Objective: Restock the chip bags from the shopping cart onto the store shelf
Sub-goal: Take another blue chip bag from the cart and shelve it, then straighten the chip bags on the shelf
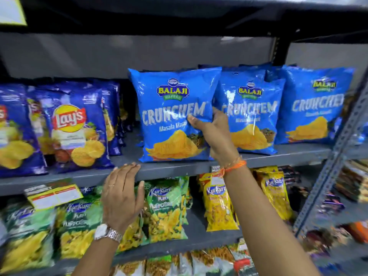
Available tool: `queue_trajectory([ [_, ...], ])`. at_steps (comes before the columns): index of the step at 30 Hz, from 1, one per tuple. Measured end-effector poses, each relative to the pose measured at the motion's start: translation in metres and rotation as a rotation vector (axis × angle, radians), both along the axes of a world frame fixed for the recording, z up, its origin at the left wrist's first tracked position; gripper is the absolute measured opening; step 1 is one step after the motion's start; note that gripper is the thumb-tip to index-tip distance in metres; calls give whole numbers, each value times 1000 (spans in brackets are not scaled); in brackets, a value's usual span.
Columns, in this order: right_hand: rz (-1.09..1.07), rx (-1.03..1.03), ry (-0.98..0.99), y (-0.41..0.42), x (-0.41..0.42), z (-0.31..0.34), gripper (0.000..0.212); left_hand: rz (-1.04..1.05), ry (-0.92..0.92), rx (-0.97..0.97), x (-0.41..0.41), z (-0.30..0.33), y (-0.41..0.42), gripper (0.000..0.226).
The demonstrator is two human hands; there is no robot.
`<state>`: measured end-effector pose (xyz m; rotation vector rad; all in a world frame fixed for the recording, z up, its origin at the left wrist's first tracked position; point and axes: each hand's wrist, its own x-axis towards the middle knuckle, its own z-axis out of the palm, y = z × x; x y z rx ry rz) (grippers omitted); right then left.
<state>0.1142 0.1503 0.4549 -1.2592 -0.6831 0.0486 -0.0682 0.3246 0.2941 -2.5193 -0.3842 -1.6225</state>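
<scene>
On the shelf (179, 169), right-hand fingers (194, 121) pinch the Crunchem bag's (171, 108) right edge.

Crunchem bags (249, 110) right of Lay's bags (69, 124)

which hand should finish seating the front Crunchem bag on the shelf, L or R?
Right. The right hand already grips the front Crunchem bag by its right edge, with the bag upright on the shelf. The left hand is open, fingertips on the shelf lip below, holding nothing.

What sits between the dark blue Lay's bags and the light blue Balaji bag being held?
Head view: a bare strip of grey metal shelf, nothing else.
</scene>
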Motion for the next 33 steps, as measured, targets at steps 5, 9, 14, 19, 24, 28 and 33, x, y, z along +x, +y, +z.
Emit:
queue_trajectory([
  [5,72,-83,42,25,16,-8,40,7,1,-11,3,-3,-1,41],
  [9,106,-129,55,30,26,-8,42,5,-13,-26,5,-4,-1,41],
  [14,84,-186,42,20,21,-7,54,4,8,-39,4,-4,-3,43],
  [19,-81,-360,-102,-23,-1,-4,74,-20,-23,-68,3,-2,-15,44],
  [24,-487,-84,-143,-76,4,-10,53,-124,27,-46,18,-1,-34,44],
  [28,-857,-142,-156,-113,44,-21,80,-173,65,-60,37,0,-43,42],
  [33,-593,-293,-35,-133,84,-20,92,-168,101,-62,52,2,-50,44],
])
